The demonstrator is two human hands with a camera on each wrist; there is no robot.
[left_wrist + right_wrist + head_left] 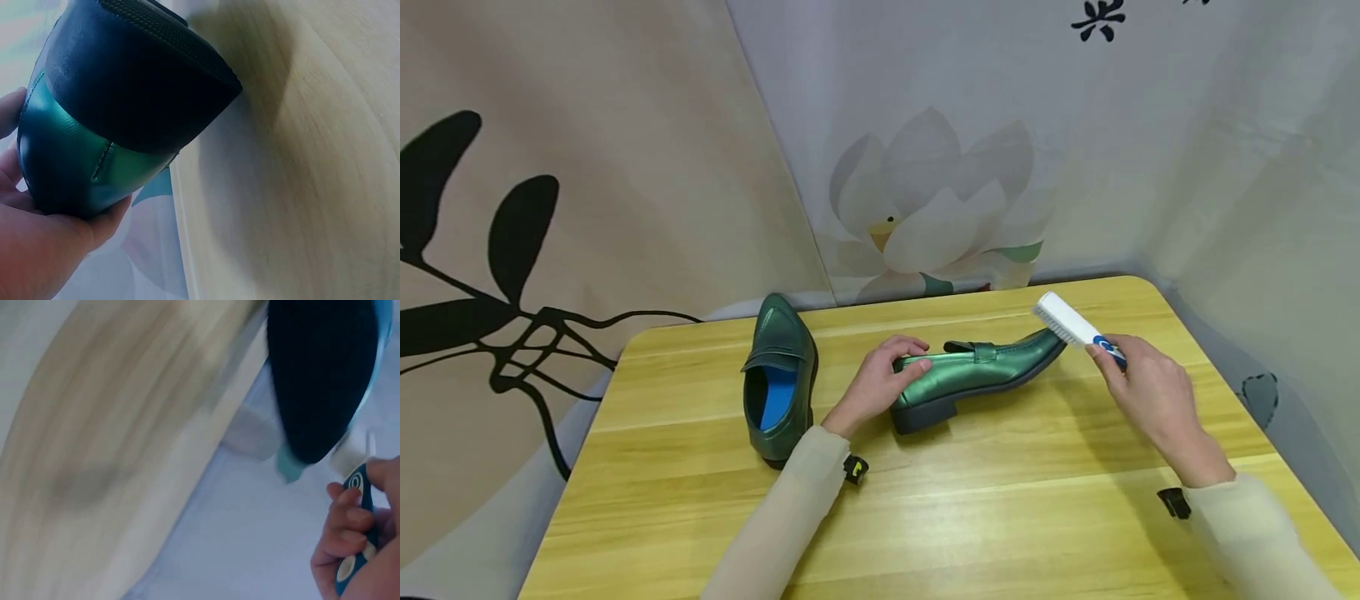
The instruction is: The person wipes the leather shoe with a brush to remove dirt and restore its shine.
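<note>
A shiny green loafer (977, 373) with a black sole is held at its heel end by my left hand (878, 377), toe pointing right. In the left wrist view the fingers and thumb wrap round the back of the loafer (69, 162), its dark heel facing the camera. My right hand (1153, 393) grips the blue-and-white handle of a scrub brush (1071, 321). Its bristles meet the loafer's toe. The right wrist view shows curled fingers round the brush handle (356, 550), beside the dark sole (322, 375).
A second green loafer (778, 375) with a blue insole stands on the left of the wooden table (1000, 517), toe away from me. Behind the table hangs a pale curtain (970, 67) with printed flowers and dark leaves.
</note>
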